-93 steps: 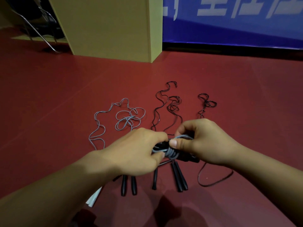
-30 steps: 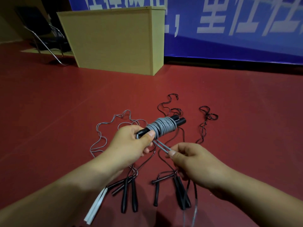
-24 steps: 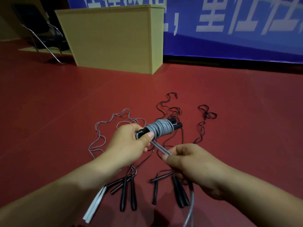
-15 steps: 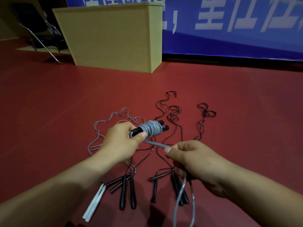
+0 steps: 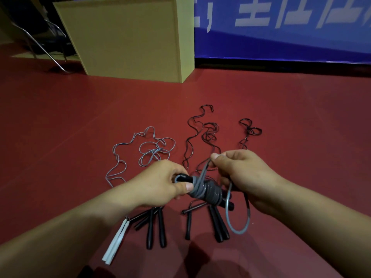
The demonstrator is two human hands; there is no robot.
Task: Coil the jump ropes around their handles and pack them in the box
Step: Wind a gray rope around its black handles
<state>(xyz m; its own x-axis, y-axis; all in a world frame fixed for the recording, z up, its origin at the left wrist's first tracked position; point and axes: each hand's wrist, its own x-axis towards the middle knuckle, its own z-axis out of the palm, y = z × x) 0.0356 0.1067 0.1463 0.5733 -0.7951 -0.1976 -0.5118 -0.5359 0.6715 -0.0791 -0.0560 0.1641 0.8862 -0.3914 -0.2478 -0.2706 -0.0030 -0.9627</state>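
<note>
Jump rope (image 5: 206, 190), one, gripped by left hand (image 5: 160, 183); right hand (image 5: 245, 171) fingers pinch its cord; four uncoiled ropes (image 5: 202, 137) lie below.

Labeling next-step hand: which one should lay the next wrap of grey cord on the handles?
Right. The right hand already pinches the free grey cord just above the coil, with the slack loop hanging below it. The left hand grips the handles' end, thumb on the wraps, anchoring them.
</note>
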